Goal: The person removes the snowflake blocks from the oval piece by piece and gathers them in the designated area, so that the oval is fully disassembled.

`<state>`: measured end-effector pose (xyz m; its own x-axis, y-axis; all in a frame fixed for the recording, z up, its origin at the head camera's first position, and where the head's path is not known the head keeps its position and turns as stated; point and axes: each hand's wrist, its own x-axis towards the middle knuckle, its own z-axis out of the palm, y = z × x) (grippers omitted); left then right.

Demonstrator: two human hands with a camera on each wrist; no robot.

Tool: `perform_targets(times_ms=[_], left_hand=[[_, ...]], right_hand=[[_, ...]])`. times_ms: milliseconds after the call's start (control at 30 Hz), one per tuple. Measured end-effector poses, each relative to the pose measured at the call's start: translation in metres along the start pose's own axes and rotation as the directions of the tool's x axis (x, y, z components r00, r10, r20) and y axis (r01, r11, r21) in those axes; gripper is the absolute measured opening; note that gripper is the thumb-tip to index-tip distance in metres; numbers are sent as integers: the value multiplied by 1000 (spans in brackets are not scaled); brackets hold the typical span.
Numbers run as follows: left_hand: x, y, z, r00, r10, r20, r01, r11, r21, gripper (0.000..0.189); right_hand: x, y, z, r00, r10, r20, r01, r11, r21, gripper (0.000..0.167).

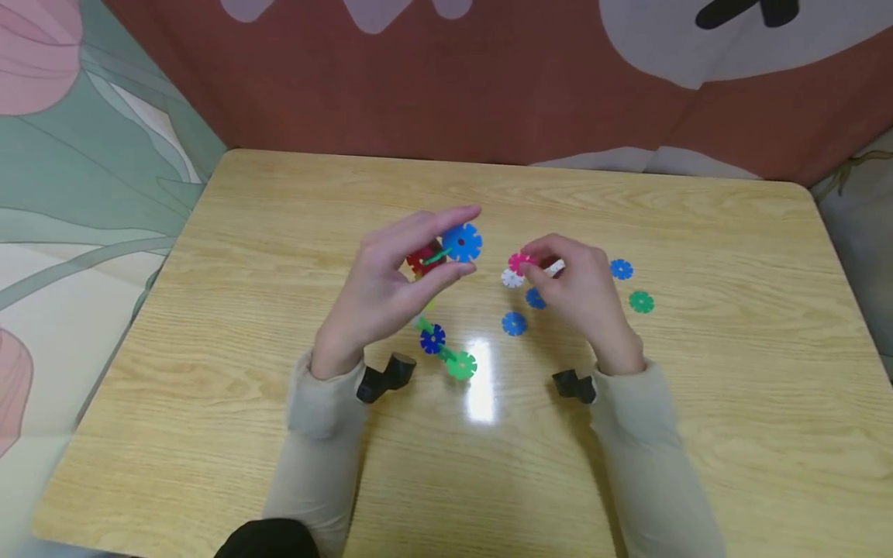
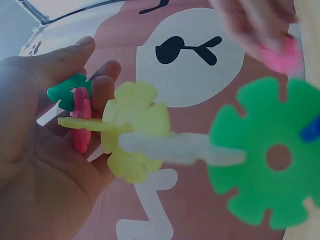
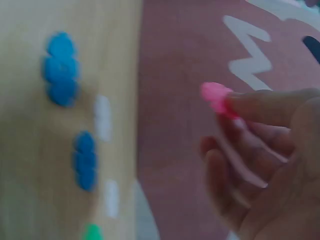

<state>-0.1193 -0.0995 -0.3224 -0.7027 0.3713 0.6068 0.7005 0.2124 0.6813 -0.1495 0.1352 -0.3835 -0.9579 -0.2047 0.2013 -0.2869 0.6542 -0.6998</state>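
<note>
My left hand [image 1: 380,283] holds a chain of slotted plastic discs that interlock edge to edge. A blue disc [image 1: 470,249] of it shows between the thumb and fingers, beside a red disc [image 1: 417,260]. In the left wrist view the chain runs from the palm through a yellow disc [image 2: 150,112] and a white disc [image 2: 175,148] to a green disc [image 2: 245,195]. Its lower end, in the head view, has a dark blue disc [image 1: 434,339] and a light green disc [image 1: 462,366]. Between thumb and fingertips my right hand [image 1: 579,291] pinches a pink disc [image 3: 216,94].
Below and beside the right hand, loose discs lie on the wooden table [image 1: 732,349]: a white disc [image 1: 512,279], several blue ones such as this blue disc [image 1: 514,324], and a green disc [image 1: 641,302]. A patterned wall [image 1: 488,93] stands behind the table's far edge.
</note>
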Motion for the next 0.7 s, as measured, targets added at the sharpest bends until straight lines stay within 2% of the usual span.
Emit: perform_targets(times_ms=[67,133,233,500,700], left_hand=[[0,0,1,1000,2,4,-2,1000,-3,46],[0,-1,2,1000,6,7,-6,1000,-2,45],[0,-2,3,1000,13,17,-13,1000,-7,45],[1,-2,6,998,18,54,-17,1000,-14,46],[1,-1,6,998,27,65,-27,1000,-4,45]], right_hand=[[1,3,8,991,68,115,-64,997,-40,12],[2,5,16,973,110,201,-97,993,-73,12],[2,6,26,951,137,276,-111,988,-107,12],[0,3,40,914,209,346,-154,971,-181,16],[-3,3,46,916,222,336,-151,963,-224,18]])
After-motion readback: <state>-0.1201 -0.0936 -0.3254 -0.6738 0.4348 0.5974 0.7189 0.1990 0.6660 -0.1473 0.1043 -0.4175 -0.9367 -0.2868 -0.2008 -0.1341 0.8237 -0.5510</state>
